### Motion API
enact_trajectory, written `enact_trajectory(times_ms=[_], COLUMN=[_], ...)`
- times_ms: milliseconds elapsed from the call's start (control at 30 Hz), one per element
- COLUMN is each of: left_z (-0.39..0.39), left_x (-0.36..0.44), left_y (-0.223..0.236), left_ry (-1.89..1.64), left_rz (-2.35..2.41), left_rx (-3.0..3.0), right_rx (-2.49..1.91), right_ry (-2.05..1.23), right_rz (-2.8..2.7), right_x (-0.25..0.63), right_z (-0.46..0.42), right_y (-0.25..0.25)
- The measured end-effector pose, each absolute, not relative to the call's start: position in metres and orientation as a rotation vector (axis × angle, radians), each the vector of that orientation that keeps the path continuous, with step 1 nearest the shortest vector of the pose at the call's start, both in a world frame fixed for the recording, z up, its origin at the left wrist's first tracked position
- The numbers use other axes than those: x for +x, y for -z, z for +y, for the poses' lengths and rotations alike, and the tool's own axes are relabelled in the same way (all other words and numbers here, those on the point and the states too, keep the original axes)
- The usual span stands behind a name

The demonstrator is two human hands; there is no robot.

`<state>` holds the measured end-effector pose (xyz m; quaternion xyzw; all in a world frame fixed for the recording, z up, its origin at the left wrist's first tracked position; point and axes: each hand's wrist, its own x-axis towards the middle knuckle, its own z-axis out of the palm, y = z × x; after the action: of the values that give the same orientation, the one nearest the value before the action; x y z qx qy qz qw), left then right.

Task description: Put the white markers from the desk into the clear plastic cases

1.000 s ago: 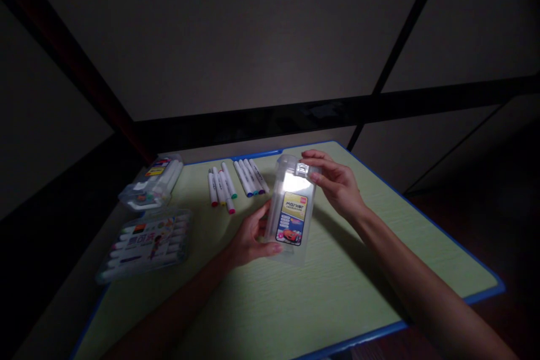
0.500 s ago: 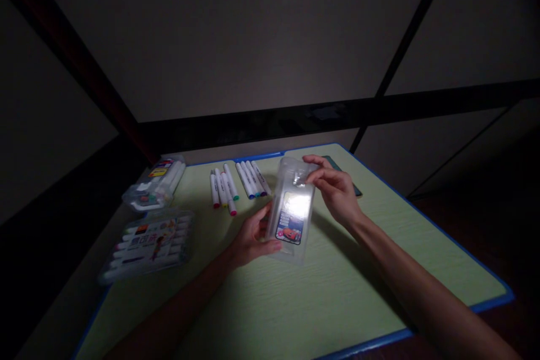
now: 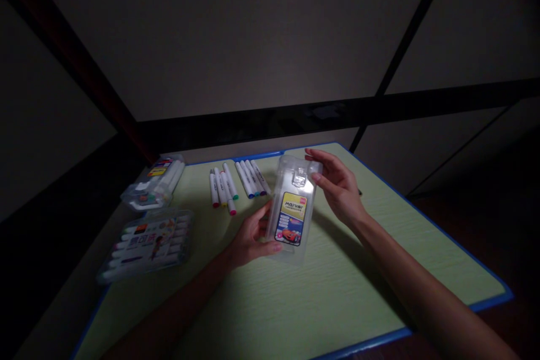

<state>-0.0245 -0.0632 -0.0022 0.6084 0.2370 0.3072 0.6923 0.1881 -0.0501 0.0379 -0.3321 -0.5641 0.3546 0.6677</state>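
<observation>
Marker case (image 3: 293, 185), clear, tilted above green table (image 3: 270, 309); left hand (image 3: 251, 241) curled, gripping its lower left side; right hand (image 3: 340, 188) half-open at its top right corner, grip unclear. Loose markers (image 3: 223, 187) beyond, two marker boxes (image 3: 147, 244) left.

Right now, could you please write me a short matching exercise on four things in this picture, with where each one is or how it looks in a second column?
1. Marker case
2. Loose markers
3. Left hand
4. Right hand

A. At the case's upper right corner
B. White, lying on the table in two groups
C. See-through, between the two hands
D. Gripping the case's lower left side

Pairs: 1-C, 2-B, 3-D, 4-A
</observation>
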Motion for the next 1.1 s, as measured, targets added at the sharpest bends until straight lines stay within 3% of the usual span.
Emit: enact_trajectory(times_ms=[400,1100], left_z=[-0.058,-0.058], left_x=[-0.028,-0.027], left_y=[0.006,0.002], left_ry=[-0.696,-0.692], left_rz=[0.408,0.373], left_rx=[1.337,1.315], right_rx=[-0.845,-0.854], right_ry=[-1.199,-1.232], right_rz=[-1.187,-0.944], right_x=[0.201,0.200], right_z=[-0.050,-0.049], right_y=[-0.046,-0.048])
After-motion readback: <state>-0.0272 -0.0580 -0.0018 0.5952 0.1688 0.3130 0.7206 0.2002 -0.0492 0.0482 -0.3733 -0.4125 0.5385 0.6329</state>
